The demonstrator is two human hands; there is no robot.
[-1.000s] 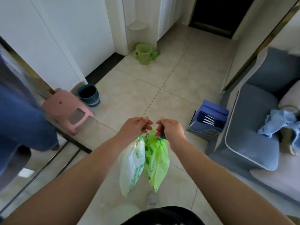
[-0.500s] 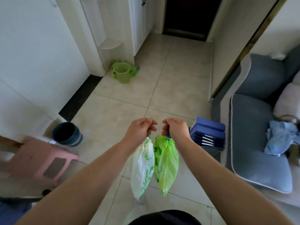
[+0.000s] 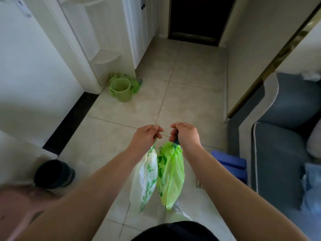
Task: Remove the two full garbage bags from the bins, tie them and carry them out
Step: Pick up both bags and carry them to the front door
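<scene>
Two tied garbage bags hang side by side over the tiled floor in front of me. My left hand (image 3: 147, 137) is shut on the neck of the white bag with green leaf print (image 3: 145, 178). My right hand (image 3: 185, 134) grips the dark drawstring of the green bag (image 3: 171, 176). Both bags touch each other and dangle freely. A green lattice bin (image 3: 120, 89) stands by the white cabinet ahead on the left. A dark teal bin (image 3: 53, 173) stands at the lower left.
A tiled hallway leads to a dark doorway (image 3: 196, 16) straight ahead. A grey sofa (image 3: 278, 153) lines the right side, with a blue box (image 3: 231, 164) beside it. A blurred pink stool (image 3: 15, 209) is at the lower left. White cabinets (image 3: 139, 32) flank the left.
The view has swung left-to-centre and advanced toward the hallway; the pink stool and teal bin have slid to the lower left. Both hands keep their hold on the bags.
</scene>
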